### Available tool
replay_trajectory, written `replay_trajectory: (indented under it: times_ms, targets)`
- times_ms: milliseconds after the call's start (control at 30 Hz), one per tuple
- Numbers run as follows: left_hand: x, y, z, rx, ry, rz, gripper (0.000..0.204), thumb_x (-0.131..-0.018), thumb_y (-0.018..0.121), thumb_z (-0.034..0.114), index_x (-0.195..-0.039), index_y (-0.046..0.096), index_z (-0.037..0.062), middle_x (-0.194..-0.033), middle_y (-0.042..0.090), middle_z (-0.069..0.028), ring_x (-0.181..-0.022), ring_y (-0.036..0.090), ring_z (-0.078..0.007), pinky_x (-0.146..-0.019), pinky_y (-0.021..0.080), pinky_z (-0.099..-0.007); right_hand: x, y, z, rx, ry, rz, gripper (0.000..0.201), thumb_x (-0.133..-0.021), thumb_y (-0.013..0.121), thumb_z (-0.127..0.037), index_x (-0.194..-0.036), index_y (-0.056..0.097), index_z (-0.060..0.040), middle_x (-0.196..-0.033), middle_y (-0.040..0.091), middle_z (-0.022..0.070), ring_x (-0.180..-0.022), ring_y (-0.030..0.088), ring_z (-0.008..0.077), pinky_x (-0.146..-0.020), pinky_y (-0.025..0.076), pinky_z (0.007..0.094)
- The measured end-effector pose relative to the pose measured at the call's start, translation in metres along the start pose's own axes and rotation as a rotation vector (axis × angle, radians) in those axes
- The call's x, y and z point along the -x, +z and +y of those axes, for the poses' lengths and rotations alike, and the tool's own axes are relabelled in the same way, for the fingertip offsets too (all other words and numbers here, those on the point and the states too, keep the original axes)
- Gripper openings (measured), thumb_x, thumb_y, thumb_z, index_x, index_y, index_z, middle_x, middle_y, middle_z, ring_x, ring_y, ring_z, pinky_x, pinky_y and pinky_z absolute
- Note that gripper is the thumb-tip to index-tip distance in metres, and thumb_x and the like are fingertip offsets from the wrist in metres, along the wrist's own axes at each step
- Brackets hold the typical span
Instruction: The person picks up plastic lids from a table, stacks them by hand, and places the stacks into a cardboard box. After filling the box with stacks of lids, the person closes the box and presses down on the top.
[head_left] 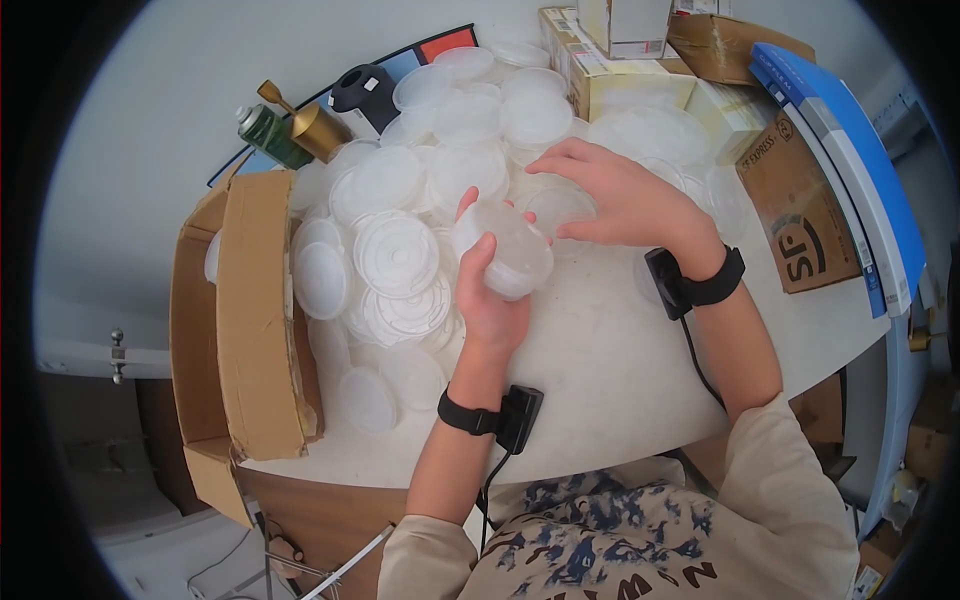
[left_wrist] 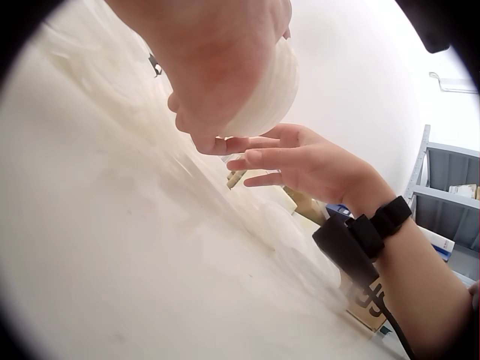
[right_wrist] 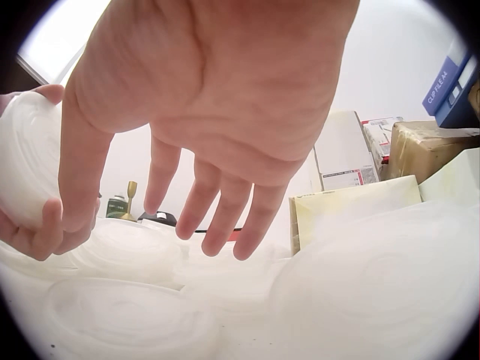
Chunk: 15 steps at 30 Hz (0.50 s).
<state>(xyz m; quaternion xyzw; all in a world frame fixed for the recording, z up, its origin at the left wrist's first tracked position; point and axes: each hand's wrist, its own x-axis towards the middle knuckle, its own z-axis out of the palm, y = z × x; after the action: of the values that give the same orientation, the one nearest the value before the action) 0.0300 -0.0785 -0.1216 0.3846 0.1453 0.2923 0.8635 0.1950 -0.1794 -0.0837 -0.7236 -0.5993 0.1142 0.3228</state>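
Observation:
The left hand point(head_left: 492, 300) grips a stack of round translucent lids point(head_left: 512, 250), its thumb and fingers curled round the edges; the left wrist view shows the stack point(left_wrist: 271, 94) from its side, partly behind the left hand point(left_wrist: 217, 67). To the right of the stack, the right hand point(head_left: 630, 200) is raised with fingers spread and holding nothing. In the right wrist view the right hand point(right_wrist: 210, 97) hangs over loose lids point(right_wrist: 127, 319), the held stack point(right_wrist: 30, 157) beside its thumb. A large heap of lids point(head_left: 395, 250) lies around and beyond the hands.
An opened cardboard box point(head_left: 262, 310) stands at the left of the white table point(head_left: 600, 380). Behind the heap are a green can point(head_left: 270, 138), a brass-coloured object point(head_left: 320, 132) and a black item point(head_left: 365, 92). Boxes point(head_left: 800, 200) and blue files point(head_left: 850, 130) stand at the right.

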Motion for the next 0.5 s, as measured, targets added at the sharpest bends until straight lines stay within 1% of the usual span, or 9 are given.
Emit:
replay_trajectory:
  times_ms: [67,100,167,200,267,500]
  targets:
    - [0.000,0.000,0.000,0.005,0.002,0.005,0.073,-0.088,0.050,0.040,-0.150,0.023,0.0131,-0.125,0.051,-0.0098,-0.115,0.054,-0.0295,-0.093,0.046,-0.0505,-0.001,0.006,0.000,0.027,0.015,-0.051,0.067,-0.069,0.078,-0.014,-0.131,0.054,-0.0083,-0.127,0.053,0.0113,-0.117,0.053,0.0298,-0.099,0.045,0.0362]
    - [0.001,0.000,0.000,0.003,0.009,0.011,0.073,-0.089,0.050,0.040,-0.150,0.023,0.0131,-0.125,0.051,-0.0098,-0.115,0.054,-0.0296,-0.093,0.046,-0.0505,-0.001,0.009,0.001,0.026,0.014,-0.052,0.067,-0.069,0.078,-0.014,-0.131,0.054,-0.0083,-0.127,0.053,0.0113,-0.117,0.053,0.0298,-0.099,0.045,0.0362]
    - [0.001,0.000,0.000,0.002,0.015,0.017,0.072,-0.089,0.050,0.040,-0.150,0.023,0.0131,-0.124,0.051,-0.0098,-0.115,0.054,-0.0297,-0.093,0.046,-0.0504,0.001,0.015,0.003,0.136,-0.021,-0.066,0.072,-0.065,0.082,-0.017,-0.131,0.054,-0.0076,-0.126,0.054,0.0136,-0.113,0.054,0.0321,-0.095,0.048,0.0398]
    - [0.000,0.000,0.000,0.002,0.037,0.030,0.072,-0.089,0.050,0.040,-0.150,0.023,0.0129,-0.125,0.051,-0.0100,-0.116,0.054,-0.0295,-0.093,0.046,-0.0504,0.002,0.017,0.002,0.135,-0.020,-0.066,0.072,-0.065,0.082,-0.017,-0.131,0.054,-0.0076,-0.126,0.054,0.0136,-0.113,0.054,0.0321,-0.095,0.048,0.0398]
    - [-0.001,0.000,0.000,0.001,0.059,0.045,0.072,-0.089,0.050,0.040,-0.150,0.023,0.0127,-0.125,0.051,-0.0101,-0.116,0.054,-0.0294,-0.092,0.046,-0.0503,0.003,0.022,0.001,0.241,-0.020,-0.090,0.074,-0.063,0.083,-0.017,-0.131,0.054,-0.0079,-0.126,0.054,0.0138,-0.114,0.054,0.0324,-0.094,0.048,0.0403]
    - [-0.001,0.000,0.003,-0.005,0.097,0.057,0.070,-0.090,0.049,0.040,-0.149,0.024,0.0118,-0.126,0.050,-0.0106,-0.118,0.053,-0.0290,-0.093,0.047,-0.0500,0.001,0.027,0.003,0.245,-0.004,-0.121,0.073,-0.062,0.082,-0.014,-0.130,0.055,-0.0078,-0.125,0.054,0.0144,-0.114,0.054,0.0326,-0.094,0.048,0.0403]
